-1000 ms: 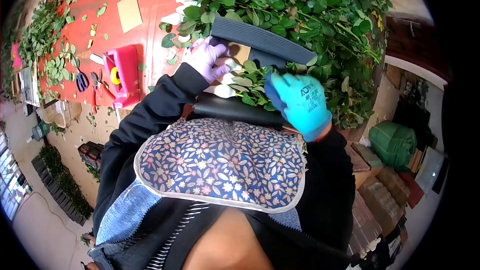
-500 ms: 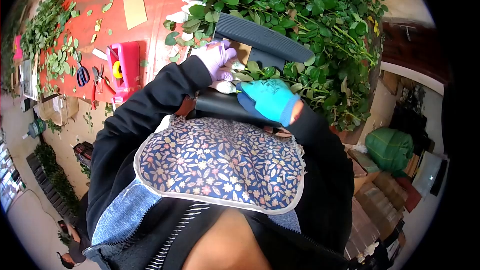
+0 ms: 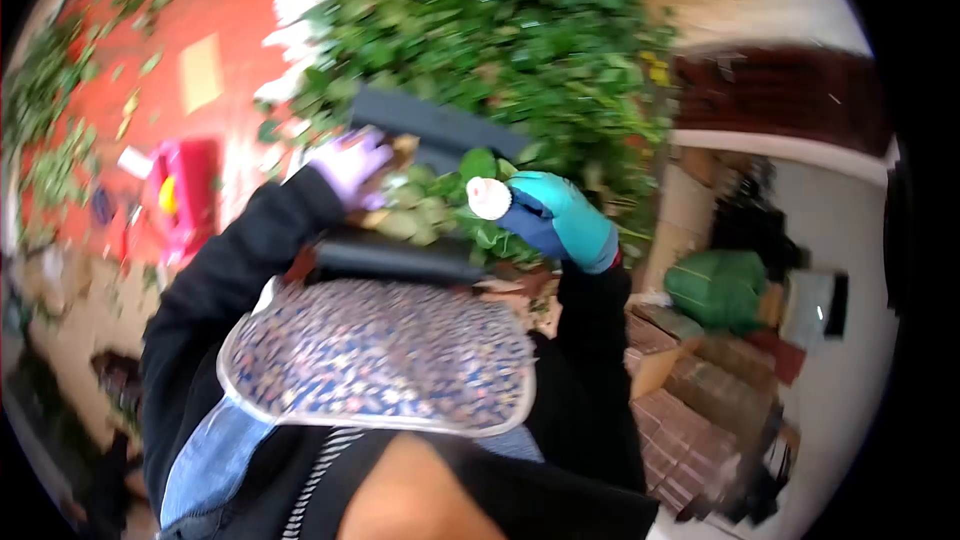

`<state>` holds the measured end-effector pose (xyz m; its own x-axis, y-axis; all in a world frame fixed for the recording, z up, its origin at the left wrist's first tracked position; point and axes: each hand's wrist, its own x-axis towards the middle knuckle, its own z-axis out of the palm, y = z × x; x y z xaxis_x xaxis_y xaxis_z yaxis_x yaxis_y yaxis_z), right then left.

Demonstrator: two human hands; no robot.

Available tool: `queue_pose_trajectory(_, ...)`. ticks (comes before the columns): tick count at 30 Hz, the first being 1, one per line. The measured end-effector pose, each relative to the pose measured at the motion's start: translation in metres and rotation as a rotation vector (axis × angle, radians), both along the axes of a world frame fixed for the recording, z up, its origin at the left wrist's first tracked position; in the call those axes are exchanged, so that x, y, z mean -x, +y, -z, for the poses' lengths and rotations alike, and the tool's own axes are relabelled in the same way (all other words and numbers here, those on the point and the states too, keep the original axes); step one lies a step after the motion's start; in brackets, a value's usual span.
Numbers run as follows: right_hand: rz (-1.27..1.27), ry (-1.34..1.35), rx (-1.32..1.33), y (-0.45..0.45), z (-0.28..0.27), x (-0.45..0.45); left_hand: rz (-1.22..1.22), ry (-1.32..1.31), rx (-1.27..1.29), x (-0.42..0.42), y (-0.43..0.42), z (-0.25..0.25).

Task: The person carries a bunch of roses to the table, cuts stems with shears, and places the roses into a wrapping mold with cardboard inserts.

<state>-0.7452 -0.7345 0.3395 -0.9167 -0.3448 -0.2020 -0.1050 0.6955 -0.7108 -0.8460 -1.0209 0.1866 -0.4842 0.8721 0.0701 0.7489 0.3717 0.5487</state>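
My right hand [image 3: 560,215], in a teal and dark blue glove, is closed round the stem of a rose [image 3: 489,198]. Its pale pink-white head points toward me, with green leaves just behind. At the left, my left hand [image 3: 350,167], in a purple glove, rests by the black ribbed holder [image 3: 430,125]; its fingers look apart, though blurred. Leaves [image 3: 415,215] lie in the holder between my hands, above its dark padded near edge [image 3: 390,258]. Part of a brown cardboard piece shows beside the left fingers.
A thick heap of leafy rose stems [image 3: 480,30] covers the far table, with white-wrapped heads [image 3: 295,15] along its left side. On the red table [image 3: 240,10] are a pink tape dispenser [image 3: 185,200] and a cardboard piece [image 3: 200,73]. Boxes [image 3: 690,430] and a green bundle [image 3: 715,290] stand right.
My right hand has lifted a rose up out of the holder, its head now turned toward me. The left hand has come away from the rose heads. The whole view has shifted and blurred.
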Motion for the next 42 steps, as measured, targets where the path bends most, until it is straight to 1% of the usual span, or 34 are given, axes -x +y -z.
queue_pose_trajectory(1, 0.205, 0.038, 0.157, 0.013, -0.012, -0.014, -0.035, 0.046, 0.049, -0.003, -0.002, 0.003)
queue_pose_trajectory(2, 0.404, 0.105, 0.317, 0.026, -0.027, -0.028, 0.016, 0.209, -0.085, -0.001, -0.002, 0.019)
queue_pose_trajectory(3, 0.744, 0.043, 0.611, 0.044, -0.054, -0.041, 0.019, 0.02, 0.104, 0.0, 0.007, 0.001)
queue_pose_trajectory(4, 1.052, -0.027, 0.959, 0.06, -0.073, -0.053, 0.009, -0.166, 0.335, 0.008, 0.008, -0.018)
queue_pose_trajectory(6, 0.979, 0.396, 0.212, 0.109, -0.097, -0.084, 0.002, -0.168, 0.352, 0.015, 0.018, -0.036)
queue_pose_trajectory(7, 1.025, 0.548, 0.248, 0.118, -0.106, -0.108, -0.008, -0.138, 0.282, 0.018, 0.019, -0.038)
queue_pose_trajectory(8, 1.061, 0.702, 0.272, 0.127, -0.115, -0.132, -0.007, -0.109, 0.175, 0.002, 0.006, -0.028)
queue_pose_trajectory(10, 1.053, 0.787, 0.57, 0.152, -0.142, -0.184, -0.009, -0.142, 0.256, 0.004, 0.011, -0.032)
queue_pose_trajectory(12, 1.252, 1.085, 0.6, 0.182, -0.154, -0.226, -0.008, -0.129, 0.246, 0.001, 0.01, -0.029)
queue_pose_trajectory(13, 1.43, 1.209, 0.339, 0.201, -0.157, -0.246, -0.011, -0.11, 0.234, 0.002, 0.01, -0.028)
queue_pose_trajectory(15, 1.674, 1.354, 0.14, 0.258, -0.165, -0.314, -0.018, -0.128, 0.195, 0.003, 0.011, -0.028)
queue_pose_trajectory(16, 1.755, 1.387, 0.223, 0.29, -0.172, -0.362, -0.026, -0.154, 0.156, 0.003, 0.011, -0.028)
queue_pose_trajectory(17, 1.811, 1.434, -0.029, 0.317, -0.182, -0.404, -0.026, -0.151, 0.159, 0.002, 0.012, -0.029)
queue_pose_trajectory(18, 1.85, 1.467, -0.282, 0.335, -0.186, -0.425, -0.022, -0.156, 0.168, 0.003, 0.013, -0.031)
queue_pose_trajectory(19, 1.808, 1.505, -0.033, 0.306, -0.203, -0.396, -0.023, -0.159, 0.179, 0.003, 0.013, -0.033)
queue_pose_trajectory(21, 1.706, 1.502, -0.054, 0.276, -0.22, -0.341, -0.028, -0.118, 0.195, 0.001, 0.014, -0.032)
queue_pose_trajectory(23, 1.548, 1.419, -0.078, 0.238, -0.228, -0.274, 0.02, -0.101, 0.235, 0.002, 0.012, -0.024)
queue_pose_trajectory(24, 1.455, 1.344, -0.064, 0.217, -0.226, -0.235, 0.029, -0.113, 0.234, 0.001, 0.013, -0.032)
queue_pose_trajectory(26, 1.27, 1.125, -0.007, 0.169, -0.213, -0.155, 0.047, -0.207, 0.27, 0.001, 0.011, -0.025)
queue_pose_trajectory(27, 1.152, 0.963, 0.238, 0.132, -0.202, -0.11, 0.073, -0.254, 0.237, 0.003, 0.011, -0.024)
queue_pose_trajectory(29, 0.834, 0.824, 0.05, 0.08, -0.172, -0.038, 0.111, -0.231, 0.208, 0.002, 0.01, -0.023)
queue_pose_trajectory(30, 0.629, 0.832, -0.359, 0.064, -0.156, -0.009, 0.132, -0.217, 0.198, 0.001, 0.009, -0.02)
queue_pose_trajectory(32, 0.273, 0.911, -0.663, 0.031, -0.144, 0.044, 0.165, -0.211, 0.185, 0.0, 0.004, -0.015)
queue_pose_trajectory(34, 0.138, 0.802, -0.701, 0.007, -0.126, 0.086, 0.183, -0.211, 0.174, 0.003, 0.005, -0.022)
queue_pose_trajectory(35, 0.086, 0.771, -0.619, 0.002, -0.117, 0.102, 0.173, -0.195, 0.083, 0.002, 0.004, -0.018)
queue_pose_trajectory(36, 0.032, 0.739, -0.543, -0.001, -0.109, 0.115, 0.173, -0.173, 0.07, 0.002, 0.005, -0.023)
queue_pose_trajectory(37, -0.059, 0.867, -0.696, -0.001, -0.097, 0.128, 0.157, -0.184, 0.059, 0.002, 0.004, -0.025)
queue_pose_trajectory(38, -0.075, 0.839, -0.696, -0.003, -0.089, 0.139, 0.141, -0.196, 0.049, 0.002, 0.004, -0.027)
queue_pose_trajectory(40, -0.058, 0.744, -0.574, 0.002, -0.086, 0.156, 0.126, -0.216, 0.075, 0.005, 0.003, -0.034)
queue_pose_trajectory(42, -0.039, 0.698, -0.808, 0.015, -0.097, 0.171, 0.112, -0.253, 0.099, 0.005, 0.004, -0.034)
